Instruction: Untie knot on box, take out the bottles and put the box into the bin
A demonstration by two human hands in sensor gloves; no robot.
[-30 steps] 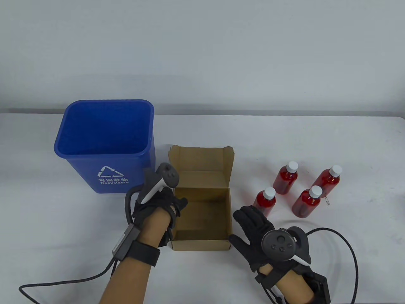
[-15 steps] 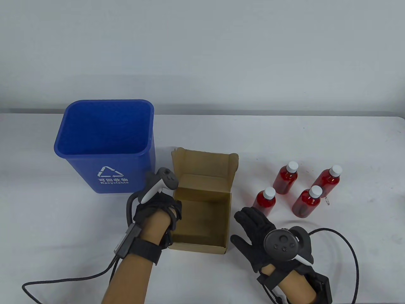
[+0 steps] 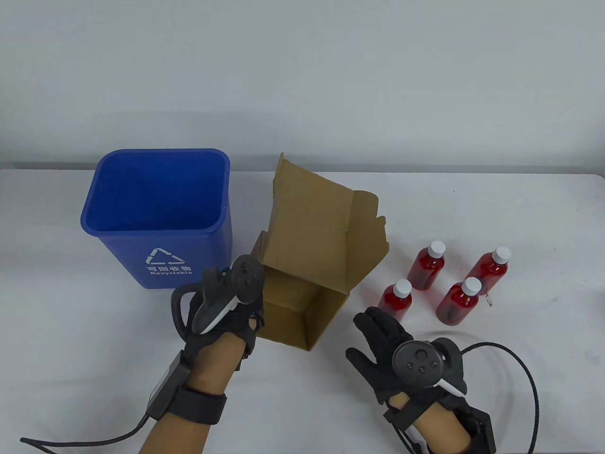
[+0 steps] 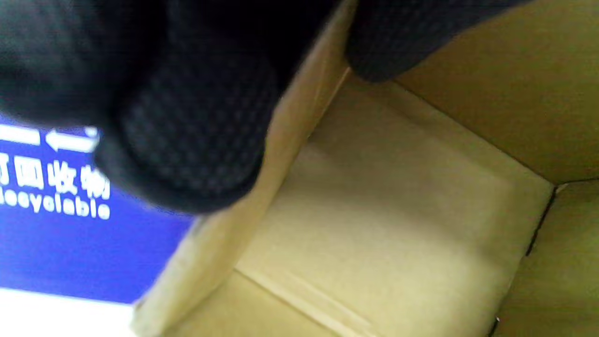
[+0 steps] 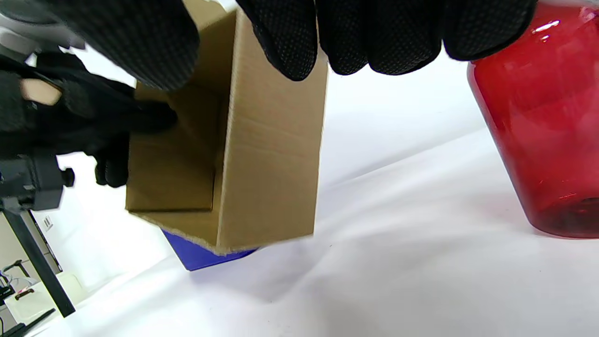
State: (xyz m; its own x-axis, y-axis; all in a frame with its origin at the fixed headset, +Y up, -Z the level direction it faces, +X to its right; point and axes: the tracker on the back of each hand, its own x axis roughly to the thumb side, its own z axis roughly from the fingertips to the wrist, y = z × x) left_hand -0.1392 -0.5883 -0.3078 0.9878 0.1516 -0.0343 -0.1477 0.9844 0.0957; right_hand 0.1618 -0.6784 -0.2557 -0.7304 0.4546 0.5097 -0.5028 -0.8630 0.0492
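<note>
Table view: box (image 3: 312, 265) is gripped by left hand (image 3: 227, 307); right hand (image 3: 383, 340) lies open; box should be swung toward ten o'clock over bin (image 3: 156, 194), kept clear of rim.

Bright, even light; soft shadows; blurred left wrist view.

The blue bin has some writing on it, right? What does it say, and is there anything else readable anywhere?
"可回收物" on the blue bin, front wall, white, under a triangle of recycling arrows.
"Recyclable" just beneath, same wall.
cardboard box: no print visible.
bottles: no labels visible.
Small sticker at the right wrist view's lower left edge: too small to read.
</note>
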